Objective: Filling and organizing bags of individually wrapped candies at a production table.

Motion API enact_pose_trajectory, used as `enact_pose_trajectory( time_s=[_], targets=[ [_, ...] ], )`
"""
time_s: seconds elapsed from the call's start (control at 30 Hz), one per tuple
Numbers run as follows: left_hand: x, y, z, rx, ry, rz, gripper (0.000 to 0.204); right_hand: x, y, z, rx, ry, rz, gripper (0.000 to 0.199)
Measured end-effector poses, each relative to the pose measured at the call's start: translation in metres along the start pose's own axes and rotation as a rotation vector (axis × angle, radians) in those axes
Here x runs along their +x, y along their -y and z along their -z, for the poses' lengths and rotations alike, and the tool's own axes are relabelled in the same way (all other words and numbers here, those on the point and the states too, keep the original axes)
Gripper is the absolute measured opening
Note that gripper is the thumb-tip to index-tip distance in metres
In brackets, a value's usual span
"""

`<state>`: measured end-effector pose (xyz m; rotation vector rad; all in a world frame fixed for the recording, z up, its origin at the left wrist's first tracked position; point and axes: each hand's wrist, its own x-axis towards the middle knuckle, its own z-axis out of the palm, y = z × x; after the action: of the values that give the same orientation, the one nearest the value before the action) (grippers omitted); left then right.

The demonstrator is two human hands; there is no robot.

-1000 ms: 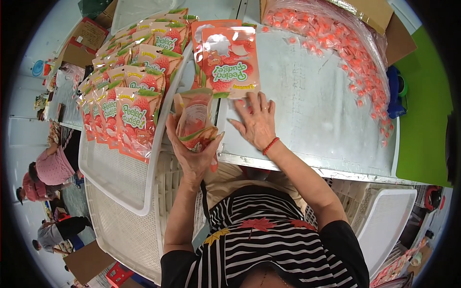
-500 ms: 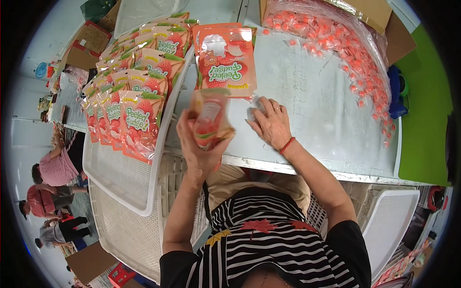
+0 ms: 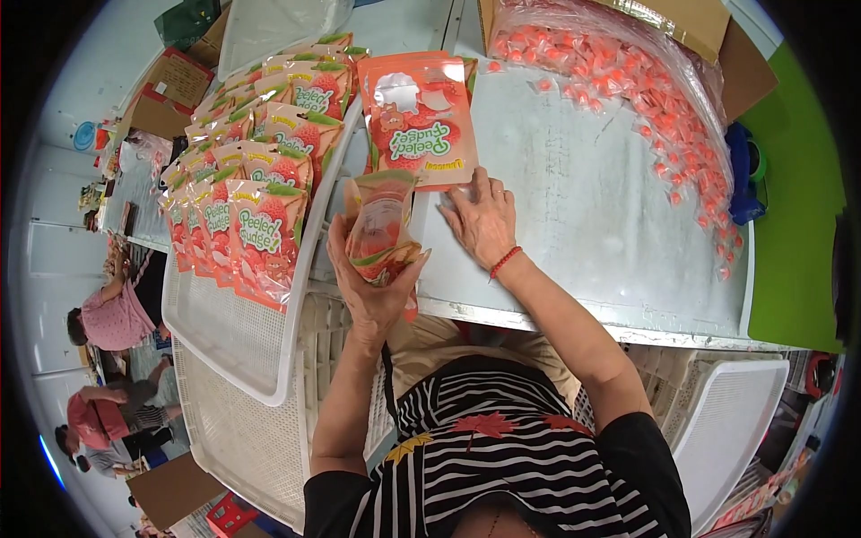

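Note:
My left hand (image 3: 366,300) is wrapped round a pink-and-green candy pouch (image 3: 380,220), held upright above the table's near edge. Red pieces show through its clear side. My right hand (image 3: 487,224), with a red bead bracelet at the wrist, rests on the table with its fingers apart. Its fingertips are at the near right corner of a stack of flat pink pouches (image 3: 421,121); whether they press on it I cannot tell. Farther right, a curved heap of small red wrapped candies (image 3: 664,143) spills along the table.
Filled pouches (image 3: 260,233) stand in overlapping rows on a white plastic tray (image 3: 202,314) at the left. A cardboard box (image 3: 686,27) lined with clear plastic lies behind the candies. A green panel (image 3: 798,197) borders the right side. Other people (image 3: 117,314) are at far left.
My right hand has slid left and slightly away from me, up to the flat pouches' edge. My left hand still holds the pouch, now steadier and a little lower.

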<state>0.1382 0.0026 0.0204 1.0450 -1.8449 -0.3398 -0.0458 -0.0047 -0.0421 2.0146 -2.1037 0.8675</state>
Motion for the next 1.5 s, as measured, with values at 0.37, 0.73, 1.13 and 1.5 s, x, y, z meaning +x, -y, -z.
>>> enact_pose_trajectory(
  time_s=[0.37,0.73,1.13,1.5],
  targets=[
    [0.004,-0.009,-0.011,-0.025,0.024,0.063,0.103,-0.009,-0.021,0.007,0.013,-0.008,0.159,0.018],
    [0.022,-0.034,-0.06,0.114,0.095,-0.212,0.106,0.039,-0.015,0.133,0.759,-0.17,-0.269,0.012],
    [0.016,-0.042,-0.079,-0.148,0.216,-0.16,0.107,0.059,0.008,0.184,0.252,0.187,0.01,0.016],
    [0.013,-0.046,-0.079,-0.17,0.127,0.017,0.105,0.038,0.008,0.141,0.776,0.115,-0.238,0.021]
  ],
)
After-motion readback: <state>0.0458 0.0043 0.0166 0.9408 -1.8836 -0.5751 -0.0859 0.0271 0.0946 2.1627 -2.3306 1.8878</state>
